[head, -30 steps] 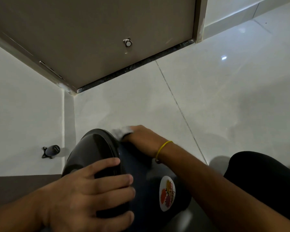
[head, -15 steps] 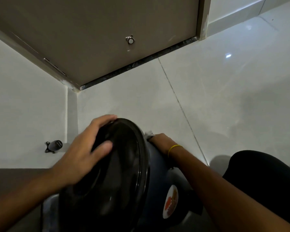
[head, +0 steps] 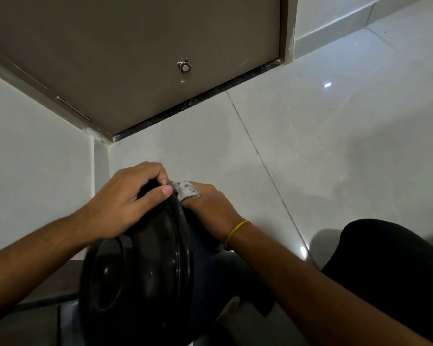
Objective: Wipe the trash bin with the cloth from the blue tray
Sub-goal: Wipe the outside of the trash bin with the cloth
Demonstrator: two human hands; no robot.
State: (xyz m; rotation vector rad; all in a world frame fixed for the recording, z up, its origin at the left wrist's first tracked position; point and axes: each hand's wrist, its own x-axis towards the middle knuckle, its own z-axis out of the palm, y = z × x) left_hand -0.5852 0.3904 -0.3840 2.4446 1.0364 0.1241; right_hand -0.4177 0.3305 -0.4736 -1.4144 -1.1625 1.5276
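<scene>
The left hand [head: 120, 203] is curling its fingers [head: 150, 171] tightly over the far edge of the trash bin's black lid [head: 145, 265], thumb pinching the rim, while the right hand [head: 210, 213] is closing on the pale patterned cloth [head: 185, 191] and pressing it against the trash bin [head: 215, 275] just under that lid. The tilted bin may be at risk of sliding on the glossy floor [head: 335, 146], or the lid of dropping onto the right fingers, should the left grip loosen. A pale sticker [head: 230, 304] is showing on the bin's side, too hidden to read.
</scene>
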